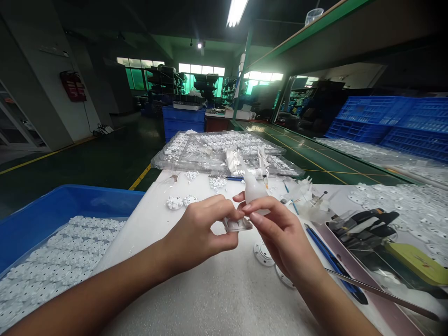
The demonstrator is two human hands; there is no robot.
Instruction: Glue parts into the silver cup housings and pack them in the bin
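Both hands meet above the white table [217, 289] on one small round white plastic part [238, 225]. My left hand [199, 233] pinches the part's left edge with curled fingers. My right hand [280, 233] grips its right side with thumb and fingertips. A similar round white part [263, 254] lies on the table just below my right hand, and another [283, 276] is partly hidden under my right wrist. A translucent white squeeze bottle [255, 189] stands just behind my fingers.
A blue bin [52, 210] at left holds several white round parts [52, 266]. Clear plastic trays [224, 151] of parts lie at the back. Two more round parts [182, 201] rest on the table. A tray with black pliers [367, 223] sits right, blue crates [392, 121] beyond.
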